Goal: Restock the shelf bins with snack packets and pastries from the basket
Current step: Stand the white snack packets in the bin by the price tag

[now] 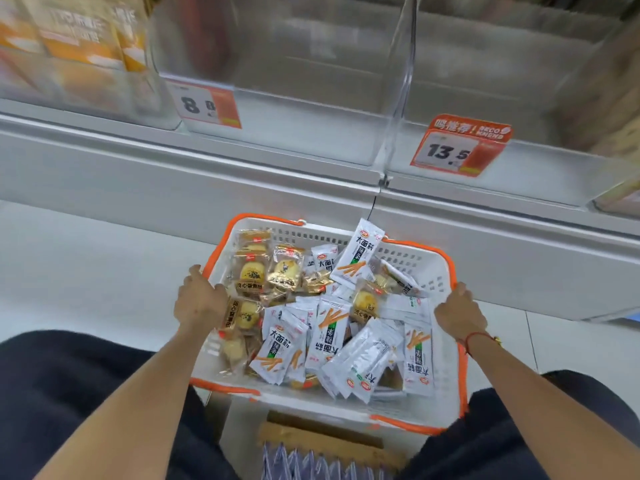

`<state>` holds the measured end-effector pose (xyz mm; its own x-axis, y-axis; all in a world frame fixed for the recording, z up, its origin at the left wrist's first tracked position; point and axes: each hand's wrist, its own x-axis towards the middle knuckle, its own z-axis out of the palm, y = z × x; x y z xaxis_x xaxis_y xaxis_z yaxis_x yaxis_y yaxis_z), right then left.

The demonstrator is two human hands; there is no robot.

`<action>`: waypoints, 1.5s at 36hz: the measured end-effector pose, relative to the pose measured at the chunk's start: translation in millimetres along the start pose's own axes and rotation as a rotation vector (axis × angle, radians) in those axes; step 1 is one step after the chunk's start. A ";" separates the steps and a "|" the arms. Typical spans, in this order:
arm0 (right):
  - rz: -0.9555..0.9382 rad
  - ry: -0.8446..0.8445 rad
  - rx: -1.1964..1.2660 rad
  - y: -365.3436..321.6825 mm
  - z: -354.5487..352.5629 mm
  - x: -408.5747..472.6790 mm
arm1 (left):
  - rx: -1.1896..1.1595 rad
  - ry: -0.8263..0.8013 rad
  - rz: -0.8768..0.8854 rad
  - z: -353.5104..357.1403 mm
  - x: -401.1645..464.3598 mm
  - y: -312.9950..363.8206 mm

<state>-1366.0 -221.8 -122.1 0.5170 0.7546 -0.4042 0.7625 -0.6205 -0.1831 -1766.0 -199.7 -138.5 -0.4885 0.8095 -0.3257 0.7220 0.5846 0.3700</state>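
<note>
A white plastic basket [420, 263] with an orange rim sits low in front of me, full of several white snack packets [330, 329] and clear-wrapped yellow pastries [285, 270]. My left hand [199, 301] grips the basket's left rim. My right hand [459, 313] grips its right rim; a red string circles that wrist. Above stand two clear shelf bins, a left bin [277, 64] and a right bin [519, 81]; both look bare inside.
Price tags reading 8.8 [207, 105] and 13.5 [457, 148] hang on the bin fronts. Orange boxes [76, 32] fill the bin at far left. A white shelf ledge [173, 174] runs below the bins. A cardboard box [322, 441] of packets lies under the basket.
</note>
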 end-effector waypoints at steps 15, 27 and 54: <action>0.080 0.017 -0.151 -13.8 16.8 5.3 | 0.528 -0.024 0.125 7.6 14.5 1.5; -0.400 -0.187 -0.138 -96.8 24.9 -37.5 | -0.040 -0.249 0.506 3.8 -34.8 118.1; -0.388 -0.513 0.251 -111.6 55.7 78.7 | -0.189 -0.513 0.571 112.5 27.9 154.0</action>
<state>-1432.1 -105.0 -183.4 -0.0716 0.7743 -0.6287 0.7100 -0.4032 -0.5774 -1613.4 -93.2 -188.5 0.2529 0.8879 -0.3844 0.6750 0.1227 0.7275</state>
